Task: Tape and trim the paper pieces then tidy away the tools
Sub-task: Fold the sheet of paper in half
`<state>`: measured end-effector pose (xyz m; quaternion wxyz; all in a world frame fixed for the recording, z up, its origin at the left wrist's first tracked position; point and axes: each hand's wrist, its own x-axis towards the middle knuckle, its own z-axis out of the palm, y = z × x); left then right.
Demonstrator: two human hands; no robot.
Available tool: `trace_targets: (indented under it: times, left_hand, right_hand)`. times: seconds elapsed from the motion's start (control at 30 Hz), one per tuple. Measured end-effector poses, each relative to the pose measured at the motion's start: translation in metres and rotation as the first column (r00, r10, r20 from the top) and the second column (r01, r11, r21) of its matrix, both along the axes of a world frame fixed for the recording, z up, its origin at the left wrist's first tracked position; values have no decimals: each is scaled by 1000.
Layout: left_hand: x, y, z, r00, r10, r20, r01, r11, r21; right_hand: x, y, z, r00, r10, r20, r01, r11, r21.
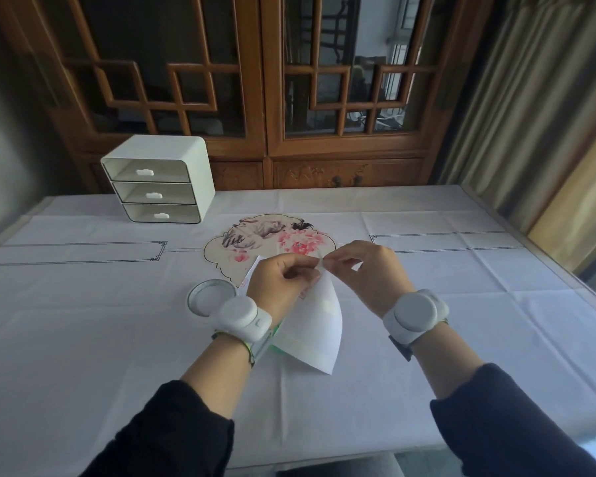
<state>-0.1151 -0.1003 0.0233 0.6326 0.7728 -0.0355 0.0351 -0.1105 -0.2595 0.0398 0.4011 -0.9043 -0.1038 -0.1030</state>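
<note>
Top paper (319, 321) edge in grip of left hand (283, 284), right hand (369, 273)

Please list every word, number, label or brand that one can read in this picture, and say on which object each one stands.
No text can be read in this view.
Drawer unit: no label shows on its three fronts.
Paper sheet, pinched by left hand and right hand: the side shown is blank.
Small red mark at the edge of the painted panel: perhaps a seal, too small to read.
</note>
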Motion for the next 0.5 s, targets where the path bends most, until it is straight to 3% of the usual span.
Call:
trace_targets:
  times: [0.2, 0.5]
  left_hand:
    - [-1, -1, 0, 999, 28, -34, -29, 999, -29]
    - [-2, 0, 0, 1000, 14, -27, -14, 1000, 12]
  right_hand:
    - [2, 1, -3, 1000, -3, 20, 4, 999, -48]
    - [0, 3, -2, 1000, -16, 18, 15, 1000, 9]
